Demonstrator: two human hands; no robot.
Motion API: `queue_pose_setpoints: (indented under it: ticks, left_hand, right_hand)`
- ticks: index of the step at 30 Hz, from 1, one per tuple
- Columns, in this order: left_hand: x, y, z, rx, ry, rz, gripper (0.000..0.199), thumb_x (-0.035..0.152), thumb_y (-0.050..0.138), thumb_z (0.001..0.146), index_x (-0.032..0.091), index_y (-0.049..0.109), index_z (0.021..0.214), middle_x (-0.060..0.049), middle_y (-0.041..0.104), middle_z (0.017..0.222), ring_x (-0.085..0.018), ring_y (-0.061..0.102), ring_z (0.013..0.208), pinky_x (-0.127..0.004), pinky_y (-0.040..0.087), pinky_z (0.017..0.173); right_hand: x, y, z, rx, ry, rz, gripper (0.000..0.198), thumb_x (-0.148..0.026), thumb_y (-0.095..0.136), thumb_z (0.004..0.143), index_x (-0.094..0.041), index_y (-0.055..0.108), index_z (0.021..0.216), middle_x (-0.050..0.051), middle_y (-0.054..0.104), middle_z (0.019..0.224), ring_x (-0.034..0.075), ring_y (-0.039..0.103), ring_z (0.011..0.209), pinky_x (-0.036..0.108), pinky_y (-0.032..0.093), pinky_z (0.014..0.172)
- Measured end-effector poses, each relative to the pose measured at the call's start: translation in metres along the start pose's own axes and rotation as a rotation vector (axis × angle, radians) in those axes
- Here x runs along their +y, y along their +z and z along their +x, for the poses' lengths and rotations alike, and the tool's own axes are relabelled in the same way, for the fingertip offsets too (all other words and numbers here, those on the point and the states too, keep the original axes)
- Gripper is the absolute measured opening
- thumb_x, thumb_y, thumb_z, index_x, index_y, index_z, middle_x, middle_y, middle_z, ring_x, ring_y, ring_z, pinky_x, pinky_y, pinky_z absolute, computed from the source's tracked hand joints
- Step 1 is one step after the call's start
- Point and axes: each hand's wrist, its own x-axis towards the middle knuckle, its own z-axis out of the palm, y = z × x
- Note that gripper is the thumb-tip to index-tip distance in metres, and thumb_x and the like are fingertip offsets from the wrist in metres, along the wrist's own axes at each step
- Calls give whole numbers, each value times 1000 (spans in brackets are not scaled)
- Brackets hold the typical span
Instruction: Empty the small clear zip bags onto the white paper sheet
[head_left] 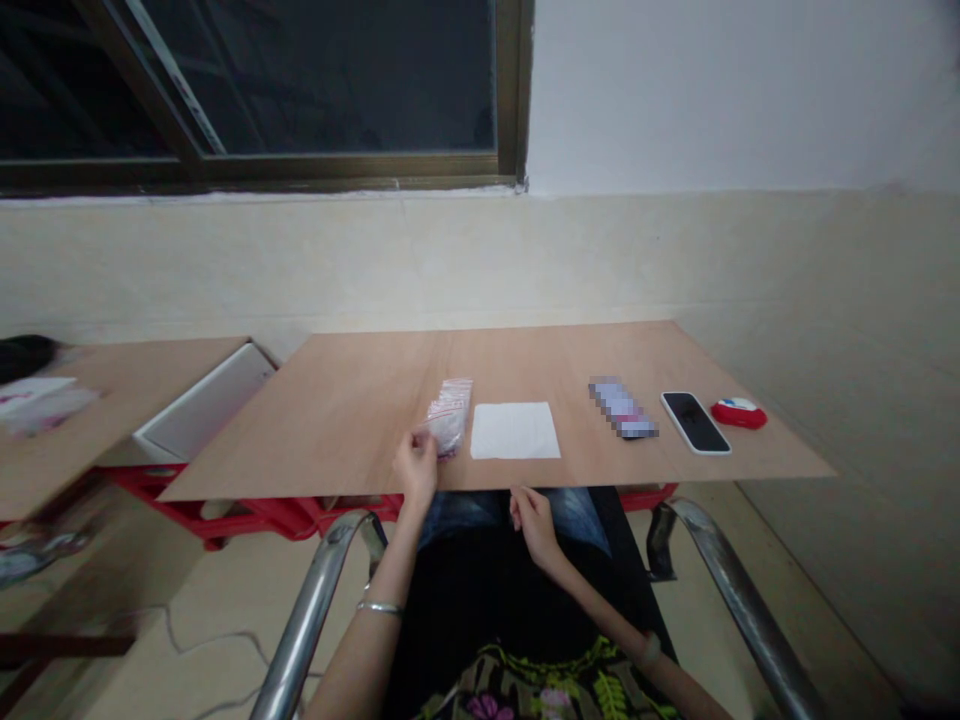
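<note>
My left hand is at the near end of a stack of clear plastic zip bags, its fingers pinched at the bags' left edge. The bags overlap in a row and show thin red lines. Just right of them lies a white sheet of paper, flat on the wooden table. Over my lap, by the table's front edge, my right hand is loosely closed with its fingers curled in. I see nothing in it.
To the right lie a pixelated, phone-like object, a white-framed phone and a red item with a white top. A white box stands between this table and the left one. Metal armrests flank me; red stools are underneath.
</note>
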Motion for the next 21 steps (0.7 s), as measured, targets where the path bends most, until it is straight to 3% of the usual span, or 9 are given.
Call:
queue_pose_setpoints:
  ticks: [6, 14, 17, 21]
  left_hand:
    - [14, -7, -6, -2, 19, -290, 40, 43, 48, 80, 10, 66, 90, -10, 68, 80, -20, 62, 69, -28, 47, 62]
    - [45, -25, -12, 15, 48, -464, 37, 36, 52, 79, 9, 66, 100, -13, 68, 98, -22, 63, 90, -33, 49, 80]
    - [60, -28, -21, -82, 113, -469, 29, 30, 53, 79, 11, 67, 96, -10, 69, 96, -21, 63, 89, -34, 49, 83]
    - [80, -28, -38, -243, 308, -452, 20, 23, 52, 79, 16, 70, 86, -8, 69, 95, -19, 63, 91, -34, 48, 85]
  right_hand:
    - [-23, 5, 7, -17, 1, 66, 36, -47, 53, 75, -16, 50, 55, -5, 44, 46, 7, 38, 40, 21, 28, 42]
    - [-59, 12, 15, -112, 32, 179, 39, -53, 58, 71, -15, 57, 63, -1, 55, 54, 7, 47, 42, 20, 33, 41]
    - [-78, 11, 17, -164, 64, 229, 40, -55, 58, 72, -14, 59, 70, 1, 59, 61, 9, 52, 45, 20, 37, 41]
    - [-104, 1, 16, -210, 120, 265, 41, -55, 59, 73, -14, 61, 82, 4, 63, 70, 11, 56, 50, 21, 43, 42]
